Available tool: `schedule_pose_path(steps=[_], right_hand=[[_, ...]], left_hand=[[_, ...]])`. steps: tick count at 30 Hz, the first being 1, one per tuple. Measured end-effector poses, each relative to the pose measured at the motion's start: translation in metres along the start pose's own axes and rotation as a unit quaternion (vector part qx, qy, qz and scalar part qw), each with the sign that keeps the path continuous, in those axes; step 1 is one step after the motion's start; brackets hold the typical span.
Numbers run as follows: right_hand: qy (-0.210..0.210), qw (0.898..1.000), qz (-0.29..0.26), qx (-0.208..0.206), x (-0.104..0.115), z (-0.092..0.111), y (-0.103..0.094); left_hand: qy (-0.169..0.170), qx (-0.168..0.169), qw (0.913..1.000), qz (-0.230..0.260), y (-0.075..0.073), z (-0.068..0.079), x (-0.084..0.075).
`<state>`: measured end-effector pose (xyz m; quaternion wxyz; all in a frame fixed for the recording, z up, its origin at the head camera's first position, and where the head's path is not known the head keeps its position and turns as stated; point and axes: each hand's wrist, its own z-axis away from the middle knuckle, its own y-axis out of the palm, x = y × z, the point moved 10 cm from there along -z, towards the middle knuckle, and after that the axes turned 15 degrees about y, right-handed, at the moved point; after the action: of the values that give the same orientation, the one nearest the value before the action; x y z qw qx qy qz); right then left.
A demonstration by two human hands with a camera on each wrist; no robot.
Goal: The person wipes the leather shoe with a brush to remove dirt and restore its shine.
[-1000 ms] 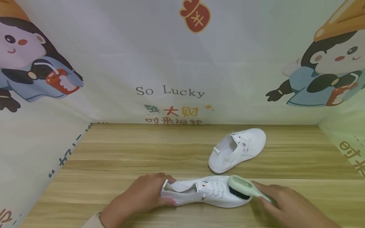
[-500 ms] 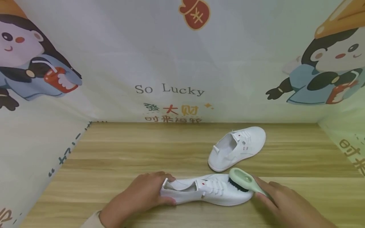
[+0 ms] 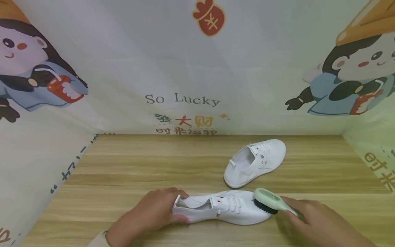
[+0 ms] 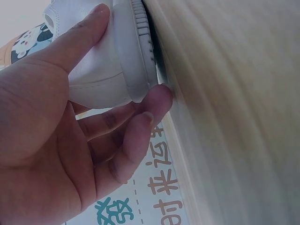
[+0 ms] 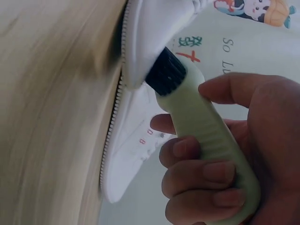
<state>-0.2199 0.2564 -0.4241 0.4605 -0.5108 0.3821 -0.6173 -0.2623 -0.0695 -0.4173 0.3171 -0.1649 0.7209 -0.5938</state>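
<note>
Sleeve (image 3: 98, 240), one and pale, ends at the wrist of my left hand (image 3: 149, 211), first of my two bare hands, which is clamped on the heel end of the near shoe (image 3: 247, 214), its thumb on one side and its fingers on the other. My right hand (image 3: 319, 219), off the toe end of the near shoe, is wrapped firmly round the handle of one pale green brush (image 3: 269, 197). The brush's single block of black bristles (image 3: 265, 207) meets the toe of the near shoe. White, laced and sole down, that shoe lies lengthwise between my hands, one red mark on its tongue. Under the near shoe spreads one wood-grain board (image 3: 139, 164).

Just beyond the near shoe sits one far shoe (image 3: 273, 154), also white, making two in all; it lies at a slant, two small marks on its side.

Well behind the near shoe rises one pale backdrop (image 3: 139, 61), printed with two English words (image 3: 182, 99), "So Lucky," two rows of Chinese characters (image 3: 185, 120) and one red pouch (image 3: 211, 23). Two cartoon figures (image 3: 351, 75) flank it, one beyond the near shoe's heel end, one beyond its toe end.
</note>
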Motion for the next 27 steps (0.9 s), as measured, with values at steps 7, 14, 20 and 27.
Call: schedule_pose_path(steps=[7, 14, 20, 27], right_hand=[[-0.018, 0.999, -0.005, 0.038, -0.001, 0.001, 0.007], [-0.075, 0.997, -0.005, 0.017, 0.014, 0.006, 0.014], [-0.034, 0.998, -0.031, 0.035, 0.015, 0.004, 0.017], [-0.049, 0.998, 0.003, -0.037, 0.014, 0.008, 0.007]], left_hand=[[0.002, -0.001, 1.0000, -0.003, -0.001, 0.001, -0.002], [0.005, -0.001, 1.0000, 0.002, 0.001, 0.002, -0.003], [0.007, -0.005, 1.0000, -0.004, 0.000, 0.001, -0.002], [0.000, 0.000, 1.0000, -0.001, 0.000, 0.000, -0.002]])
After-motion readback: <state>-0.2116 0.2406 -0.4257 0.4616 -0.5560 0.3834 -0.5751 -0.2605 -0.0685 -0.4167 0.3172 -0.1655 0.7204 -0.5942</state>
